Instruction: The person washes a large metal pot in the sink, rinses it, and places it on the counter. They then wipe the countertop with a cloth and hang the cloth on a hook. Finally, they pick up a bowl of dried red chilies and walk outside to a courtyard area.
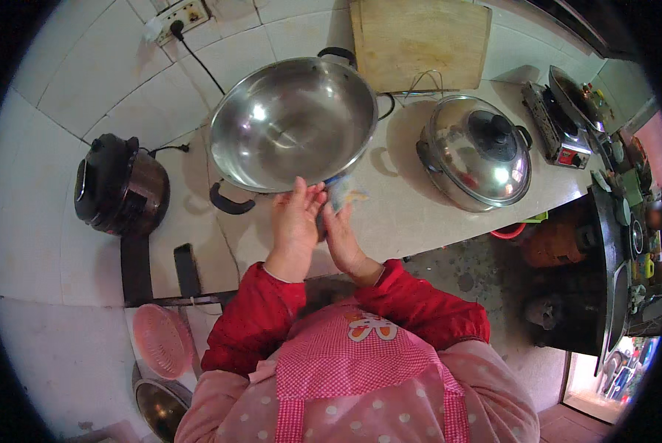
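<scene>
A wide stainless-steel wok (pixel 295 127) with black loop handles is in front of me, its shiny inside facing up. My left hand (pixel 296 227) is at its near rim, the fingers bent towards my other hand. Whether it grips anything is hidden. My right hand (pixel 342 238) is close beside it, with a blurred, light patterned cloth (pixel 346 194) at its fingertips just under the rim. The cloth has a blue edge. To the right stands a lidded steel pot (pixel 478 152) with a black knob.
On the counter (pixel 386 221) are an electric pressure cooker (pixel 123 185), a phone (pixel 187 269) and a portable stove (pixel 558 127) with a pan on it. A wooden cutting board (pixel 419 44) leans against the tiled wall. A pink basket (pixel 163 340) sits lower left.
</scene>
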The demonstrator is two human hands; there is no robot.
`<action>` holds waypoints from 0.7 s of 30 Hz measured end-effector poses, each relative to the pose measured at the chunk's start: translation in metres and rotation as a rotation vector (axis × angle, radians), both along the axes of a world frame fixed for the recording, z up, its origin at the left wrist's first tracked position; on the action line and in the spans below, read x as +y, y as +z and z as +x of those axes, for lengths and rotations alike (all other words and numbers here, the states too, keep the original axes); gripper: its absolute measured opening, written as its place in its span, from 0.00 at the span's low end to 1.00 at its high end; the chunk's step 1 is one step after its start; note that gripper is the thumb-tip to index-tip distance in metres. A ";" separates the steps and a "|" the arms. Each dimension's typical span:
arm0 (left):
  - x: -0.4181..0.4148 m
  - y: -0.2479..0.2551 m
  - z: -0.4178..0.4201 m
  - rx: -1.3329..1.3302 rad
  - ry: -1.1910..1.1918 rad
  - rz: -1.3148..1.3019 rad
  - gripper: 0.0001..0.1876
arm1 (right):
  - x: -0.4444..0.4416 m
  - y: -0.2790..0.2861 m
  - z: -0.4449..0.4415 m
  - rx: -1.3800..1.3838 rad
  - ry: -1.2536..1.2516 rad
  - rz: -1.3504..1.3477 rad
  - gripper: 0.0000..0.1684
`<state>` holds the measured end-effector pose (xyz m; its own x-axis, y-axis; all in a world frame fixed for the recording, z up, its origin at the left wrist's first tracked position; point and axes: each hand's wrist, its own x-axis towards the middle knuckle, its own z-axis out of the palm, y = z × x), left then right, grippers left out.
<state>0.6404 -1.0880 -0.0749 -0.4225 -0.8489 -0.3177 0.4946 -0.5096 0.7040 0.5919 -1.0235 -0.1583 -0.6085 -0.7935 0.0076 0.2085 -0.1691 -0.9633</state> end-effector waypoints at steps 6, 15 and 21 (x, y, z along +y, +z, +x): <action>-0.003 -0.011 -0.016 0.027 0.088 -0.103 0.10 | 0.036 -0.007 -0.073 0.385 0.342 0.087 0.18; 0.071 -0.065 -0.100 -0.192 -0.252 0.145 0.08 | 0.139 0.065 -0.227 1.030 0.444 0.271 0.19; 0.077 -0.085 -0.179 -0.341 -0.351 0.132 0.11 | 0.215 0.054 -0.435 0.848 -0.448 0.257 0.15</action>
<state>0.4609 -1.0113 -0.1596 -0.5287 -0.6176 -0.5823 0.0302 -0.6992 0.7143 0.1572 -0.8083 -0.1044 -0.7254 -0.5304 0.4388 -0.5986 0.1714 -0.7825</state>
